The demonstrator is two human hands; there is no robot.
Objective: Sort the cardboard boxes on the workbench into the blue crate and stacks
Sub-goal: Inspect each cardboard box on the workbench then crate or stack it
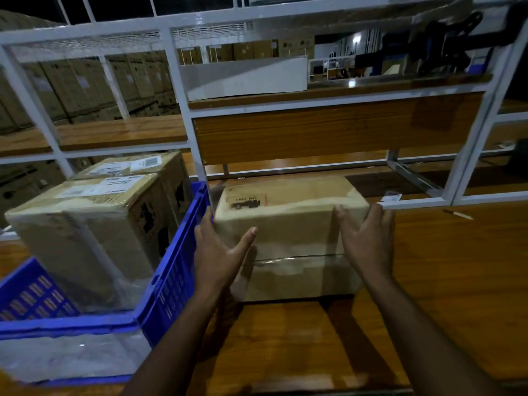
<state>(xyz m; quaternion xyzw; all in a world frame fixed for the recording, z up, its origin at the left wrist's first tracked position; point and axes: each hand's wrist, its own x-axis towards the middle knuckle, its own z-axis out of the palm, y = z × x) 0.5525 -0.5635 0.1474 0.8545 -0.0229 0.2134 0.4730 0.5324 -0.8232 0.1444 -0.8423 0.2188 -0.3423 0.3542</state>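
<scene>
Both hands are framing the cardboard box [288, 224] on the workbench [443, 267], which is sitting just right of the blue crate [177, 270] and in front of the white frame [183, 110]. The left hand [220, 252] is spread flat, fingers straight, along the box's left side with the thumb lying across its near face; the right hand [368, 238] is open too, fingers reaching onto the right side. Neither is curling round anything, so I'd say this is the moment of taking hold, not carrying. The crate is already holding two boxes, the near crate box [94, 224] wrapped in clear film and the far crate box [137, 167] behind it, and they are filling most of what shows of it. So this one looks bound for a stack, or for on top of those, though I can't tell which. To do it well, the palms should be pressing square on opposite sides, low enough that the glossy tape isn't letting the box slide. The left hand is working right beside the crate wall, so there is little room for knuckles there. Lifting straight up before swinging across should be keeping the box off that blue rim and off the frame's crossbar behind.
</scene>
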